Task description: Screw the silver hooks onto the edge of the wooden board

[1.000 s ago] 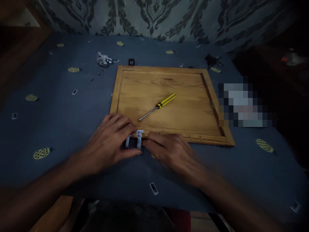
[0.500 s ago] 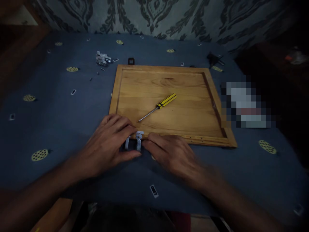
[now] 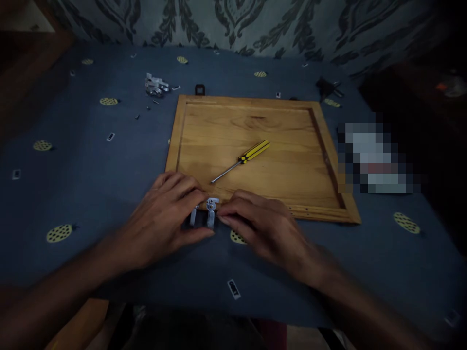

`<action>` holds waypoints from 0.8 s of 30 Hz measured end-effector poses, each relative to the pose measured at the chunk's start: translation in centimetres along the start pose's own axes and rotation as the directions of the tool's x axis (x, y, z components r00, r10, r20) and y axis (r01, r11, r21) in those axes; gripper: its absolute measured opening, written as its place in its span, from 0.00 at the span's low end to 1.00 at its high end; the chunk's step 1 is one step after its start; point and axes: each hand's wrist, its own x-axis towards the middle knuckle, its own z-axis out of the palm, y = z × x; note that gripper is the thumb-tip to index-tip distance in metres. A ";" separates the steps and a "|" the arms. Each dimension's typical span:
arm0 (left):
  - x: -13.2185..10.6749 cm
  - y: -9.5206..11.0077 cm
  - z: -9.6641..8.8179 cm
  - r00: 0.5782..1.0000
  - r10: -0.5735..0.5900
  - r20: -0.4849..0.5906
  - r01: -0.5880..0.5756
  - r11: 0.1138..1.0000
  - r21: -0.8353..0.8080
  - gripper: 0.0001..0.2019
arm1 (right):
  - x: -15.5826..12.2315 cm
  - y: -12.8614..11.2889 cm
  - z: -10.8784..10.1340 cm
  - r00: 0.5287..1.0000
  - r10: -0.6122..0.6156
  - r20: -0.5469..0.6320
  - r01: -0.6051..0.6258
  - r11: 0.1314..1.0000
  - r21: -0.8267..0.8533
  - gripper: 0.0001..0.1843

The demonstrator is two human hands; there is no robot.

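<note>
A metal cabinet hinge sits at the near edge of a framed wooden panel, left of the middle. My left hand is closed around the hinge's left side, fingers over the frame and thumb below. Right beside the hinge, my right hand has thumb and fingertips pinched together; whatever is between them is too small to make out. On the panel lies a yellow and black screwdriver, its tip pointing toward the hinge.
More metal hinges lie at the back left, with small screws near them. Behind the panel is a dark square piece. A black object lies at the back right, and a blurred-out item is beside the panel.
My right hand has risen slightly and its fingers have drawn into a pinch beside the hinge. My left hand stays on the hinge. The view has shifted a little.
</note>
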 end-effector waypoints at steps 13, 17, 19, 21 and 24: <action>0.0 0.1 -0.1 0.999 -0.025 0.035 0.025 1.000 -0.003 0.13 | 0.4 0.2 0.6 0.991 0.079 -0.110 -0.071 0.995 0.072 0.05; 0.1 0.1 -0.1 0.999 -0.020 0.036 0.020 1.000 -0.008 0.13 | 0.4 0.3 0.8 0.990 0.077 -0.118 -0.068 0.995 0.077 0.04; 0.1 0.0 -0.2 0.999 -0.016 0.038 0.016 1.000 -0.005 0.13 | 0.5 0.3 0.9 0.991 0.073 -0.116 -0.065 0.995 0.074 0.04; 0.1 0.0 -0.2 0.999 -0.011 0.035 0.011 1.000 0.000 0.13 | 0.6 0.3 0.8 0.992 0.066 -0.112 -0.058 0.996 0.069 0.05; 0.1 0.1 -0.2 0.999 -0.005 0.033 0.005 1.000 0.003 0.14 | 0.7 0.3 0.8 0.992 0.061 -0.106 -0.054 0.996 0.067 0.05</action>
